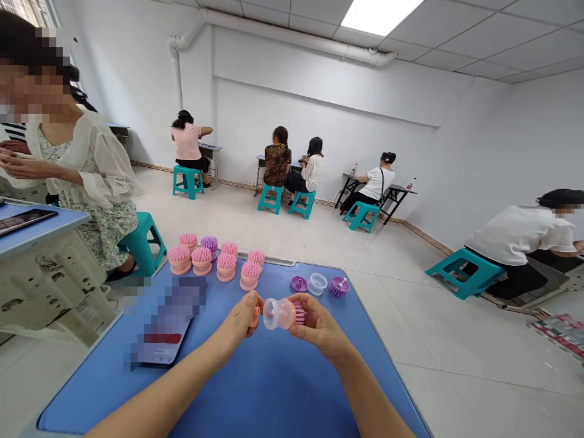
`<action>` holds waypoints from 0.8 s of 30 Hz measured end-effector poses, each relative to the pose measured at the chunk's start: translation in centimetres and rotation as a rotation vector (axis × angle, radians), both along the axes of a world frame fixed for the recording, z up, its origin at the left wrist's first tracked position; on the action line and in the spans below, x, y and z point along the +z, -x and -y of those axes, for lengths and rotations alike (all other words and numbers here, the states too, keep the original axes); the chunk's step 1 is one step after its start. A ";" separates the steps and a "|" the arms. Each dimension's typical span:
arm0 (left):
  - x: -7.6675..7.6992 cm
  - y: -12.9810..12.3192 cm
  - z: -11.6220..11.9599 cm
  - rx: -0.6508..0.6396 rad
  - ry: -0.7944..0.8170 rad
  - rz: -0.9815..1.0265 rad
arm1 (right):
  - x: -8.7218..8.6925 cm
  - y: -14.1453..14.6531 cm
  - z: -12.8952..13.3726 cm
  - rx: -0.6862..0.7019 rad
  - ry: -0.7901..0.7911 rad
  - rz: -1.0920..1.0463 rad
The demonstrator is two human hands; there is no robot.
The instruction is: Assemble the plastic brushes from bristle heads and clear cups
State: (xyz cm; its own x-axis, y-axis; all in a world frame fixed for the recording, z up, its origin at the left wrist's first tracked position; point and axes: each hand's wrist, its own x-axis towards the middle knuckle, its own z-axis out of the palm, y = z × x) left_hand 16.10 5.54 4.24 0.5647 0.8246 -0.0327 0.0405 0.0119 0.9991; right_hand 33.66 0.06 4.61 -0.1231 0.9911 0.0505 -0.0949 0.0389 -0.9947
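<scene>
My left hand and my right hand both grip a pink bristle brush above the blue table. Its clear plastic cup faces my left hand, and its bristles sit against my right fingers. Several assembled pink brushes stand in a loose group at the table's far edge, beyond my left hand. Nearer my right hand lie a purple bristle head, a clear plastic ring and a small purple disc. A phone with a blurred screen lies left of my left hand.
A seated co-worker is close on the left, beside a blue desk holding a tablet. Another co-worker sits at the right. Several people on teal stools work at small tables along the far wall. Tiled floor surrounds my table.
</scene>
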 end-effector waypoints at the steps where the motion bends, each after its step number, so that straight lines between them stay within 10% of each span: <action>1: 0.1 0.0 0.0 0.000 -0.013 -0.010 | 0.0 0.0 0.0 0.003 -0.003 0.000; 24: 0.4 0.4 0.6 -0.063 0.022 -0.056 | -0.7 0.5 0.1 0.016 -0.051 0.110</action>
State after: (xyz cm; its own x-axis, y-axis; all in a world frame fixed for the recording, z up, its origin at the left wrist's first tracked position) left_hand 15.70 4.97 4.64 0.6119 0.7865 -0.0836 0.0980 0.0295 0.9947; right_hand 33.16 -0.02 3.94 -0.1467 0.9854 0.0861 0.0140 0.0891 -0.9959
